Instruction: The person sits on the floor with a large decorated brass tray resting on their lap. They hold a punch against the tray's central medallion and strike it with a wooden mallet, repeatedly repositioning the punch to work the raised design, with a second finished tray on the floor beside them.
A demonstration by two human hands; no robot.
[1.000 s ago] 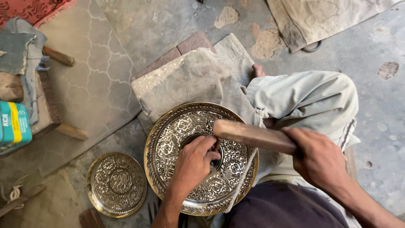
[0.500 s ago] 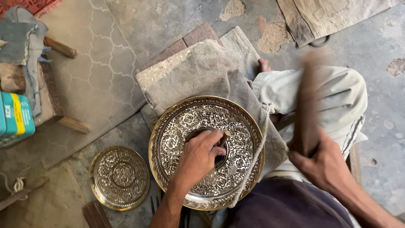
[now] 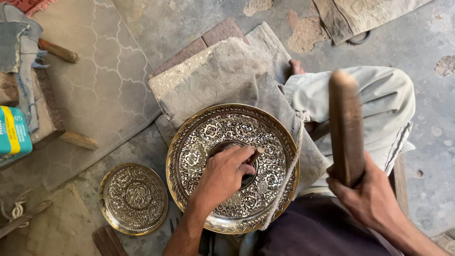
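Left hand (image 3: 222, 176) pins chisel (image 3: 256, 154) on engraved plate (image 3: 189, 147) (right hand (image 3: 367, 192) grips mallet (image 3: 346, 125)).

**Hidden, cropped and blurred items**

Brown wooden mallet (image 3: 346, 125): motion-blurred, its lower end buried in the right hand (image 3: 367, 194).
Small metal punch (image 3: 256, 153): only its tip shows past the left hand (image 3: 222, 176).
Large engraved round brass tray (image 3: 232, 167): centre covered by that hand; rim from 5 to 6 o'clock lost under dark cloth.
Teal rectangular tin (image 3: 13, 135): cut by the frame edge at 9 o'clock.
Grey folded cloth (image 3: 365, 14): cropped at 1 o'clock.
Both forearms run out at 6 o'clock.
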